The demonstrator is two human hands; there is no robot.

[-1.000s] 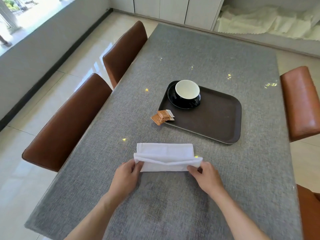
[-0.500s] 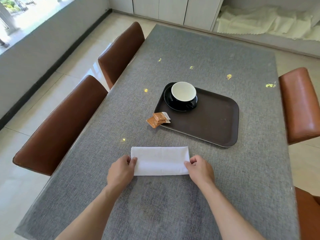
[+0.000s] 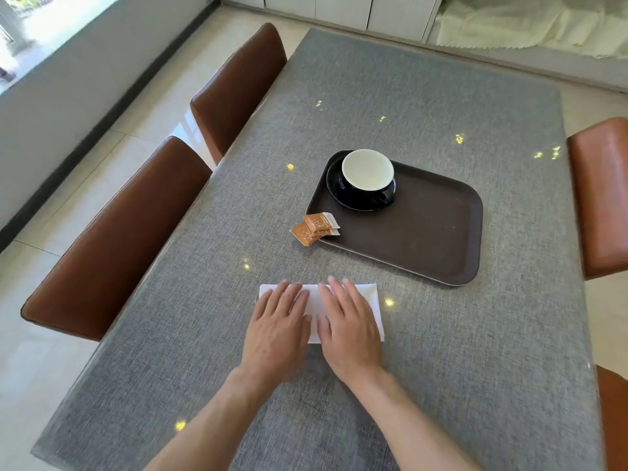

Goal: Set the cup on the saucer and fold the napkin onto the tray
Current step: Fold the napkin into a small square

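Note:
A folded white napkin [image 3: 372,300] lies flat on the grey table, just in front of the brown tray [image 3: 431,239]. My left hand [image 3: 278,324] and my right hand [image 3: 348,326] rest palm down on it side by side, fingers spread, covering most of it. The black cup with a white inside [image 3: 367,173] stands upright on the black saucer [image 3: 339,193] in the tray's far left corner.
Small orange sachets [image 3: 316,227] lie at the tray's near left corner, partly on its rim. Brown chairs stand along the left side [image 3: 112,239] [image 3: 238,86] and the right side [image 3: 601,195] of the table [image 3: 441,368].
The napkin's near edge was folded over and laid flat. My hands then left its ends and moved to the middle, pressing down on it.

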